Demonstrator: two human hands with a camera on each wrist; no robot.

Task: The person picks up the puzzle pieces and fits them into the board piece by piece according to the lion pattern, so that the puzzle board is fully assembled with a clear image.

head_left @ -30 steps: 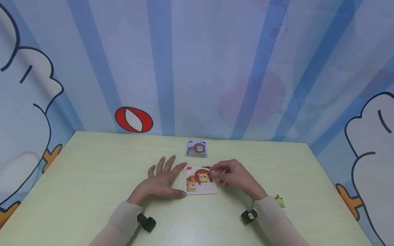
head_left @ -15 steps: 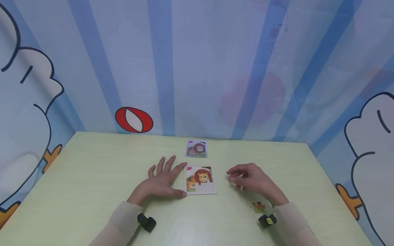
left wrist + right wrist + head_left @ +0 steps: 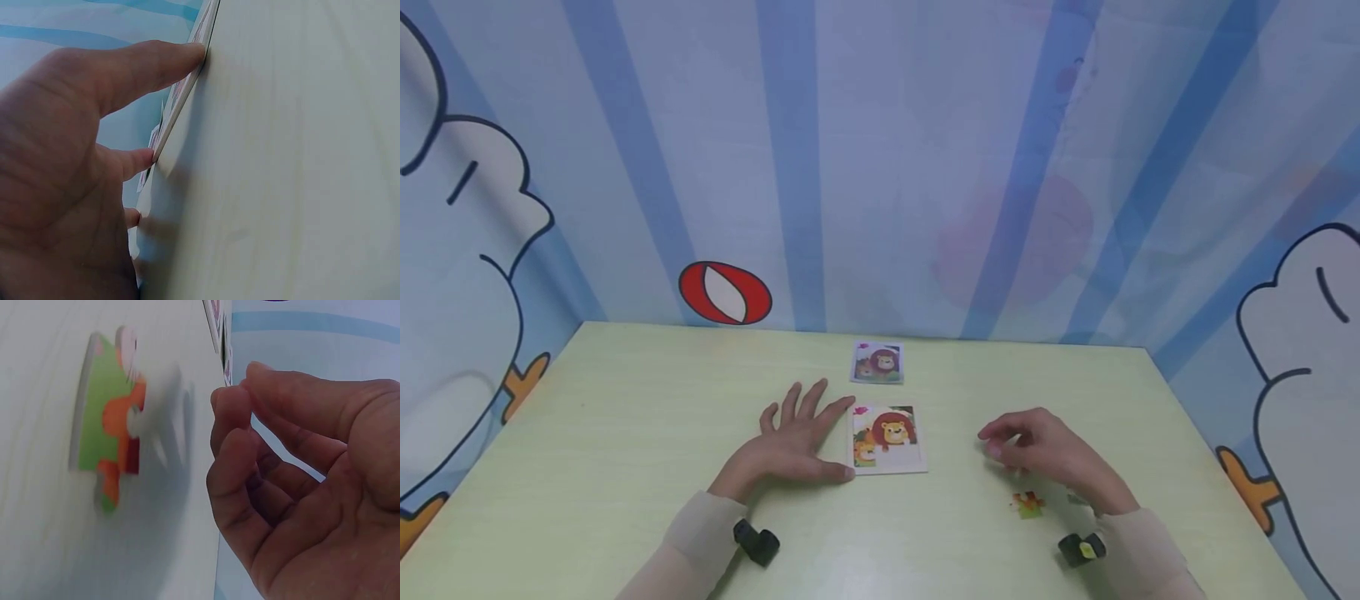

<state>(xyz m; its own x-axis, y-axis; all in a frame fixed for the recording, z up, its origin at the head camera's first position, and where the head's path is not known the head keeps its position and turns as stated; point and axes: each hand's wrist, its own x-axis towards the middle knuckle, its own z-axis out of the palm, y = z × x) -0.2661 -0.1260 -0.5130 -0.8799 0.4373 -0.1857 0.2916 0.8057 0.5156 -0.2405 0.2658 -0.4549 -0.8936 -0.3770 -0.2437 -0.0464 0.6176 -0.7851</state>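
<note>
A small jigsaw puzzle with a lion picture [image 3: 895, 430] lies on the table; its lower right part shows bare white backing. My left hand [image 3: 788, 448] is spread beside it, thumb and index fingertip touching its left edge, as the left wrist view shows too. To the right, my right hand [image 3: 1047, 448] hovers with loosely bent fingers and thumb close together, holding nothing. Just below that hand lies a loose green and orange puzzle piece [image 3: 1028, 505], large in the right wrist view [image 3: 94, 419]. Another piece [image 3: 1077, 499] is mostly hidden by my right wrist.
Behind the puzzle lies a small card [image 3: 877, 364] with the same lion picture. The pale table [image 3: 625, 400] ends at the back against a blue striped cloth [image 3: 880, 167] with printed figures.
My right hand has left the puzzle's right edge and moved right and slightly toward me, uncovering the green and orange piece. The left hand has stayed in place.
</note>
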